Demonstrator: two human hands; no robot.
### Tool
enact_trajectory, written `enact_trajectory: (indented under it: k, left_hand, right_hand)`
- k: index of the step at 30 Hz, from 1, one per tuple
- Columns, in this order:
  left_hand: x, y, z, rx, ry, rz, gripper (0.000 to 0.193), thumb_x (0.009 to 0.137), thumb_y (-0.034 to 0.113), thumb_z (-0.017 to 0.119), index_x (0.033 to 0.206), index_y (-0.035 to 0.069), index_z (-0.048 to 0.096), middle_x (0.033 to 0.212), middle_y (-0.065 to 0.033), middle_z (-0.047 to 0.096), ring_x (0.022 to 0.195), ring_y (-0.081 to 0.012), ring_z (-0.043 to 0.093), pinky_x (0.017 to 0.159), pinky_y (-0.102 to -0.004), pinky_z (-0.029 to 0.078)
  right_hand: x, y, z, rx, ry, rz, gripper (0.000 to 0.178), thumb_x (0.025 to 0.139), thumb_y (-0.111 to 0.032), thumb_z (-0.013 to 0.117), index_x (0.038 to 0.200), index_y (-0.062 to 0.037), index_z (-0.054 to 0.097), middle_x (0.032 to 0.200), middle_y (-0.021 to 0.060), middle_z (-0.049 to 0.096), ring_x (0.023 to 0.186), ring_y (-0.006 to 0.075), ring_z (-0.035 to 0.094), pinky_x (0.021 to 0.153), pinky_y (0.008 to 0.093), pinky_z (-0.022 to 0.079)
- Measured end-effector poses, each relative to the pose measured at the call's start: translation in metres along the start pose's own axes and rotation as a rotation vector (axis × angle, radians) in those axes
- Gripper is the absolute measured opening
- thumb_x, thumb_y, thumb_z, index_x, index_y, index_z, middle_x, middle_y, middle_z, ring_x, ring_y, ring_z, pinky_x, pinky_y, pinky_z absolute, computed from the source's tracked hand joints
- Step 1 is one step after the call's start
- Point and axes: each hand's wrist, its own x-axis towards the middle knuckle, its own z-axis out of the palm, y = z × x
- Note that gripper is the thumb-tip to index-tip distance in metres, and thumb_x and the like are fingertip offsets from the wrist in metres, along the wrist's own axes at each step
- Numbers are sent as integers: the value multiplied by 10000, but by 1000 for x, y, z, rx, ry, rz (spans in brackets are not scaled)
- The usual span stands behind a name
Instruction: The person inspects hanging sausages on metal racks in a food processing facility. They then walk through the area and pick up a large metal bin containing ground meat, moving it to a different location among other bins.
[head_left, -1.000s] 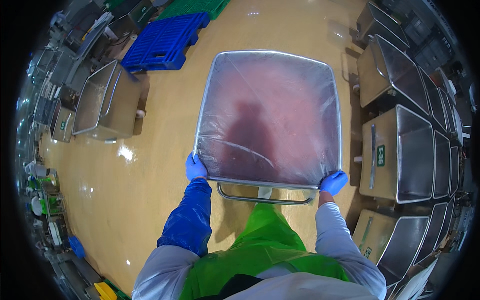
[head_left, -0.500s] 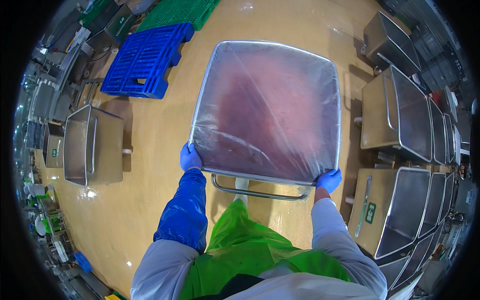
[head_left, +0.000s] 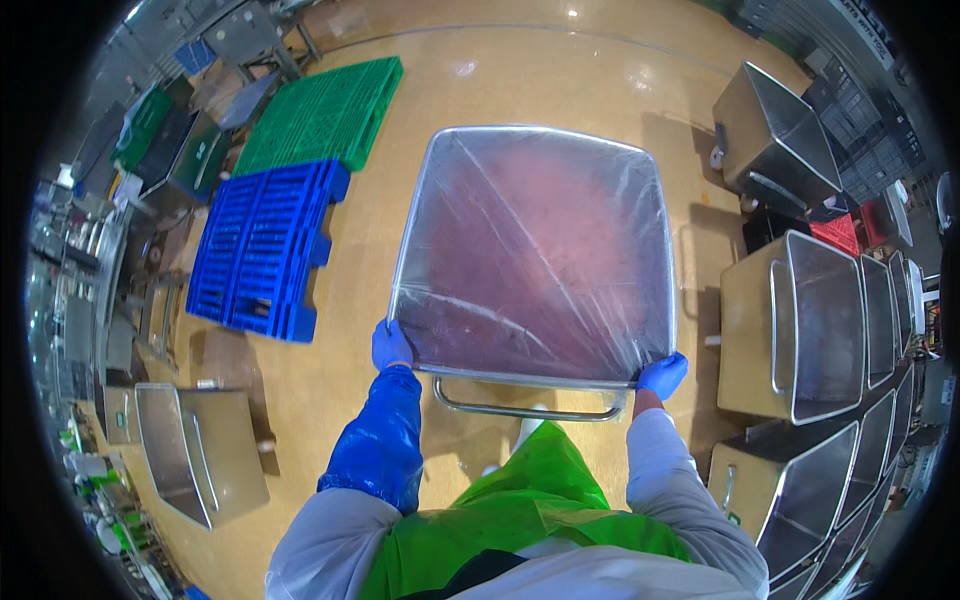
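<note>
A square steel tub cart [head_left: 530, 380] stands right in front of me, its top covered with clear plastic film [head_left: 540, 270]. Something pinkish-red fills it under the film, too blurred to name. At the near left corner my left hand [head_left: 391, 346], in a blue glove, is closed round the rim; a blue sleeve cover [head_left: 375, 440] runs up that forearm. My right hand [head_left: 663, 376], also gloved in blue, grips the near right corner. Below the near rim juts a tubular push handle [head_left: 530, 411], which neither hand touches. My green apron [head_left: 530, 525] shows at the bottom.
On the left lie a blue pallet [head_left: 255, 250] and a green pallet [head_left: 315, 115], with a steel tub cart [head_left: 230, 450] nearer me. Along the right stand several more steel carts, among them one far cart [head_left: 750, 130] and one closer [head_left: 745, 335]. The floor [head_left: 530, 70] is tan.
I have moved forward with the cart: pallets and side carts now sit lower in view. Both hands keep their hold on the corners. My stepping leg has changed place beneath the handle.
</note>
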Motion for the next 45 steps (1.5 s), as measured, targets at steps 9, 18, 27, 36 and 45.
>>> enact_trajectory:
  k: [9, 18, 27, 36, 45]
  left_hand:
    - [189, 176, 119, 29, -8, -11, 371, 926, 373, 491, 1100, 76, 628, 1019, -195, 645, 962, -372, 609, 836, -447, 473]
    - [387, 341, 248, -3, -3, -14, 384, 929, 392, 495, 1108, 82, 632, 1035, -191, 645, 971, -376, 604, 850, -432, 468]
    - [613, 537, 380, 80, -91, 31, 385, 946, 392, 451, 1074, 69, 617, 1036, -190, 643, 956, -381, 607, 827, -452, 473]
    - [801, 739, 523, 96, -31, 107, 403, 938, 400, 470, 1057, 45, 620, 1016, -209, 641, 937, -398, 603, 808, -455, 470]
    - [980, 942, 655, 100, -59, 51, 389, 937, 379, 471, 1050, 36, 617, 1013, -214, 639, 935, -394, 603, 816, -447, 467]
  right_hand:
    - [158, -159, 159, -66, -19, 43, 198, 943, -156, 433, 1043, -19, 536, 1034, 201, 561, 976, 373, 543, 849, 456, 433]
    - [311, -322, 319, -136, -88, 92, 359, 966, -206, 390, 1270, -60, 511, 1166, 205, 562, 1065, 378, 546, 901, 443, 442]
    - [487, -500, 488, -142, -105, 116, 364, 966, -206, 381, 1272, -55, 510, 1129, 227, 580, 1042, 388, 562, 887, 464, 445]
    - [688, -653, 657, -122, -63, 94, 368, 958, -196, 387, 1278, -64, 513, 1156, 226, 576, 1079, 380, 547, 924, 447, 427]
    - [897, -820, 818, -134, -94, 112, 357, 950, -188, 413, 1277, -93, 522, 1122, 193, 588, 1030, 368, 573, 876, 447, 454]
